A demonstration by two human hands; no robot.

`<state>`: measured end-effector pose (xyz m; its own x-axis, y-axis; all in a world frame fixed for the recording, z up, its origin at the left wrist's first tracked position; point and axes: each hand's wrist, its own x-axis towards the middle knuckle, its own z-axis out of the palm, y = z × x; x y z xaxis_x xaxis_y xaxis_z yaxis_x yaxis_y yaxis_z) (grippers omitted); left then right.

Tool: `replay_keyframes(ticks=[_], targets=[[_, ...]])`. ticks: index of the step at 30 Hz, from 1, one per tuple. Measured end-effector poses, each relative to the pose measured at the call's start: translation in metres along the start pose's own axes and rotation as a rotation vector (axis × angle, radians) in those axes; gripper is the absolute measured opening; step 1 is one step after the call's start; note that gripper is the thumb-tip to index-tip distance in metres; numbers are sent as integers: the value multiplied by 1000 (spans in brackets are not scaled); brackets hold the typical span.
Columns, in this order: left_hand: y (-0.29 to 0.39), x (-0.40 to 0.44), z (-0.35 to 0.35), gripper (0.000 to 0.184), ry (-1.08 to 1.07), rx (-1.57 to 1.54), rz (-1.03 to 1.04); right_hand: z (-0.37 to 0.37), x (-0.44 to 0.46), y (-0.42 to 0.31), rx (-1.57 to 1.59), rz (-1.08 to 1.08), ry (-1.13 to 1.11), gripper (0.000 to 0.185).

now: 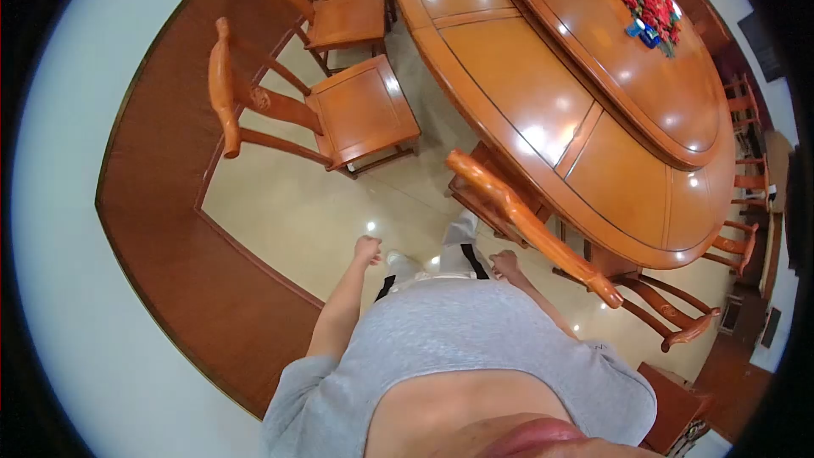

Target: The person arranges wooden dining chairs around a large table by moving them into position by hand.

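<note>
My left hand (368,250) hangs at my left side above the pale floor, its fingers curled in, with no object visible in it. On the other side my right hand (506,265) hangs beside my leg, also with curled fingers and touching nothing that I can see; what its palm may hold is hidden. Closest to my right hand is a wooden chair (534,225), whose carved top rail slants across the view at the table's edge. Another wooden chair (360,114) stands ahead on the left, its seat facing the table.
A large round wooden table (509,76) with a raised turntable (593,51) fills the upper right. Red flowers (649,7) lie on it. More chairs (348,19) surround the table. Brown wall panelling (161,161) runs along the left. Glossy floor (280,195) shows between panelling and chairs.
</note>
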<state>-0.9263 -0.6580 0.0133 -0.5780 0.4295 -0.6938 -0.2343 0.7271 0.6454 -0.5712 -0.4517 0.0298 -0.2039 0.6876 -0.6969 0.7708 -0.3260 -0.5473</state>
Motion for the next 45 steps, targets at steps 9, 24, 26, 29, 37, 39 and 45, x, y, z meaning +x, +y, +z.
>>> replay_keyframes(ticks=[9, 24, 26, 29, 37, 39, 45], targets=[[-173, -18, -88, 19, 243, -364, -189, 89, 4, -94, -601, -211, 37, 29], [-235, 32, -140, 14, 91, -222, 208, 249, 47, -275, -375, -183, -264, 40], [-199, 29, -193, 15, 115, -260, 153, 285, 51, -304, -276, -184, -316, 49], [-160, 33, -273, 17, 266, -441, -328, 329, 37, -360, -45, -118, -460, 69], [-92, 112, -398, 20, 464, -636, -199, 401, 26, -472, 331, 35, -734, 93], [-88, 136, -394, 21, 311, -588, -200, 409, 30, -479, 395, 98, -734, 81], [-76, 175, -392, 27, 22, -383, -251, 424, 41, -494, 651, 198, -624, 50]])
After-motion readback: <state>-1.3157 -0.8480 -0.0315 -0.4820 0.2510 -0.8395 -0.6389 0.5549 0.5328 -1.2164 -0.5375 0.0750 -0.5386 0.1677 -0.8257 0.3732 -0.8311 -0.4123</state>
